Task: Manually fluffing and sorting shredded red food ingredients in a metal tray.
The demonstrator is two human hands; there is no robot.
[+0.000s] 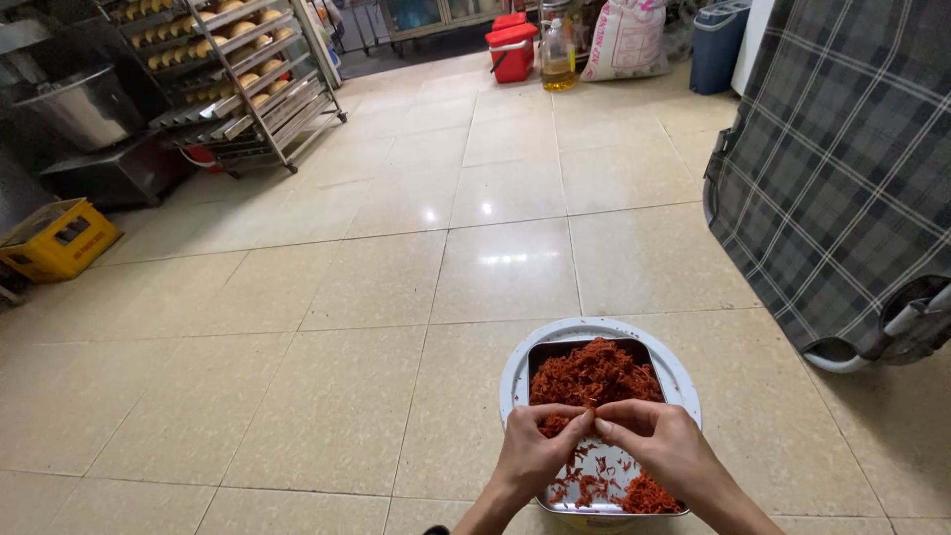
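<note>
Both hands meet over a metal tray that sits on a round white lid on the tiled floor. The left hand and right hand each pinch a bit of the red shredded meat, thumbs and fingertips closed on one clump between them. Most of the shreds lie piled at the far end of the tray; the near part shows bare metal with only scattered strands, so much of the heap looks left to pull apart.
</note>
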